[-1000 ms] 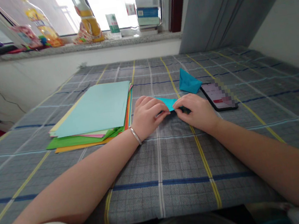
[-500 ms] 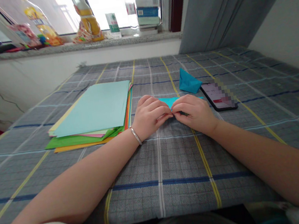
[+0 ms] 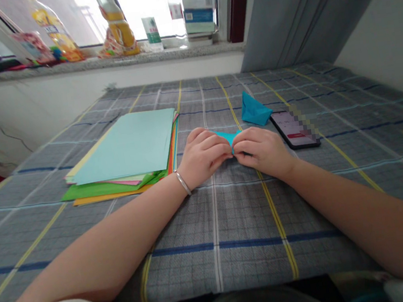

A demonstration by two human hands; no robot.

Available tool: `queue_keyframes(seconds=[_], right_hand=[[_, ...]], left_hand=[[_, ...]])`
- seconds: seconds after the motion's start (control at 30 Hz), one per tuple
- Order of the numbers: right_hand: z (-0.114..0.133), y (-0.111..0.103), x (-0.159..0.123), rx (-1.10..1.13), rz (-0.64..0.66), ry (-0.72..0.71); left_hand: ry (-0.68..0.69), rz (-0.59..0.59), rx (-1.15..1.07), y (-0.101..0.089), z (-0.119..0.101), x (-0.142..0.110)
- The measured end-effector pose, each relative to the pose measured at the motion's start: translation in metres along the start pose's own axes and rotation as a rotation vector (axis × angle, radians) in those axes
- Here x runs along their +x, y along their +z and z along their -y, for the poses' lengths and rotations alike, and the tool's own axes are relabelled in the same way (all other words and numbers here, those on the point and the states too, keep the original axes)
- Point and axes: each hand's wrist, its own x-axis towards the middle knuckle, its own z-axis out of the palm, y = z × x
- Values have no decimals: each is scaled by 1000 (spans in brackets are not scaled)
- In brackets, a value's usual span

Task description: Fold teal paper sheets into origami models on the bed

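Note:
My left hand (image 3: 202,156) and my right hand (image 3: 261,150) meet at the middle of the checked cloth, fingertips touching. Both pinch a small folded piece of teal paper (image 3: 230,137), of which only a pointed bit shows between and behind the fingers. A silver bangle sits on my left wrist. Just beyond my right hand lies a second, finished-looking folded teal paper shape (image 3: 253,109), untouched.
A stack of coloured paper sheets (image 3: 126,149), light blue on top, lies left of my hands. A phone (image 3: 294,130) with a lit screen rests to the right. The windowsill (image 3: 99,63) behind holds bottles and boxes. A grey curtain hangs at the back right.
My hands have drawn together over the teal paper. A second ago more of the sheet showed between them; now the fingers cover nearly all of it.

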Motion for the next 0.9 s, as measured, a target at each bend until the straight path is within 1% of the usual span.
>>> queue_keyframes(seconds=[0.1, 0.23, 0.33, 0.43, 0.6, 0.77, 0.9], right_hand=[[0, -1, 0, 6, 16, 28], [-2, 0, -2, 31, 40, 82], [-6, 1, -4, 47, 25, 89], [-11, 1, -6, 52, 15, 100], [-21, 0, -11, 45, 4, 185], [-32, -4, -14, 55, 8, 236], [-39, -8, -15, 56, 16, 241]], left_hand=[[-5, -9, -16, 0, 0, -1], [-24, -18, -92, 0, 2, -2], [-67, -4, -155, 0, 4, -2], [-89, -16, -205, 0, 7, -3], [-134, -69, -244, -3, 13, -3], [-197, -164, -215, -5, 21, -4], [-235, -163, -233, -5, 24, -4]])
